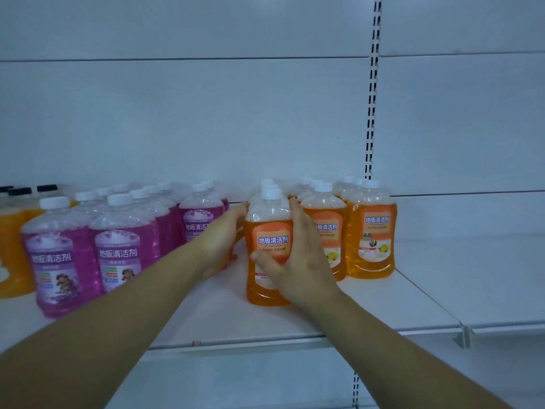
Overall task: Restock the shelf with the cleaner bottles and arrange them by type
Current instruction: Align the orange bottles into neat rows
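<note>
An orange cleaner bottle (267,231) with a white cap stands upright at the front of the white shelf (383,308). My right hand (298,258) grips its right side, thumb across the label. My left hand (221,240) rests against its left side, the fingertips hidden behind the bottle. Further orange bottles (371,231) stand in rows behind and to the right. To the left stand several purple cleaner bottles (62,255) in rows.
At the far left stand yellow-orange bottles (11,249) with dark caps. The shelf's right section (477,276) is bare beyond a slotted upright (372,93). The shelf's front lip (265,339) runs below my forearms.
</note>
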